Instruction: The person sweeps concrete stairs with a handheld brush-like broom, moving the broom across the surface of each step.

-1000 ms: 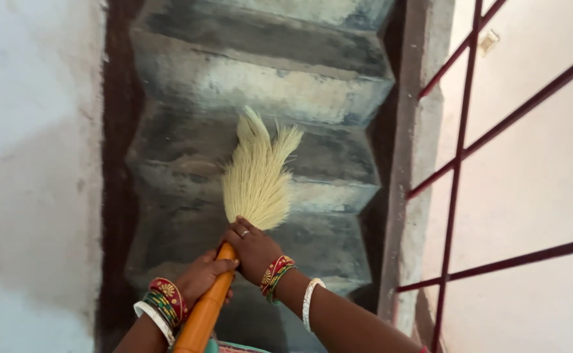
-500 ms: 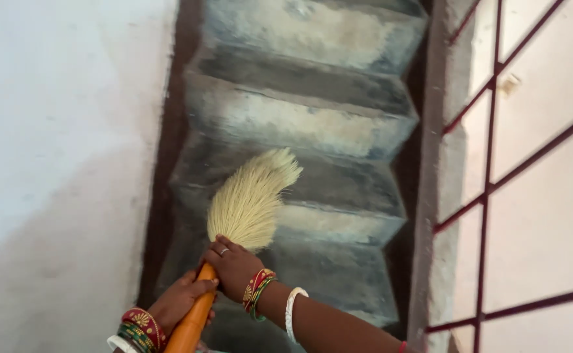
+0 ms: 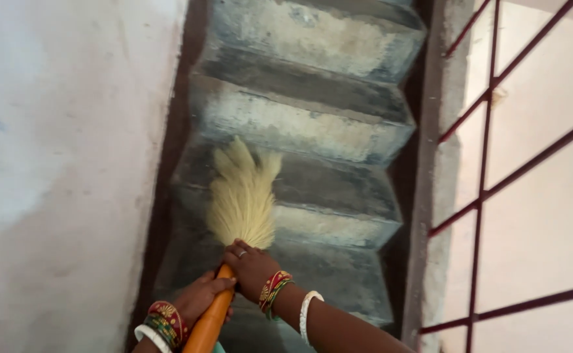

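The stairway is narrow. A pale plastered wall closes it on the left of both grips, with a dark painted strip along its foot; a concrete kerb and a dark red metal railing close it on the right. Open room lies ahead of the grips, down the grey concrete steps, whose front edges are worn and pale.

The right hand is clenched round the neck of the broom, just where the bristles begin (a ring shows on one finger). The left hand is clenched round the orange handle just behind it, nearer the body. Both wrists carry red, green and white bangles.

Against the frame half a second earlier, the bristle tips have swung from the right to point nearly straight ahead, slightly left, and appear blurred.

The bristles are straw-yellow, fanned, and lie over the tread ahead of the right grip.
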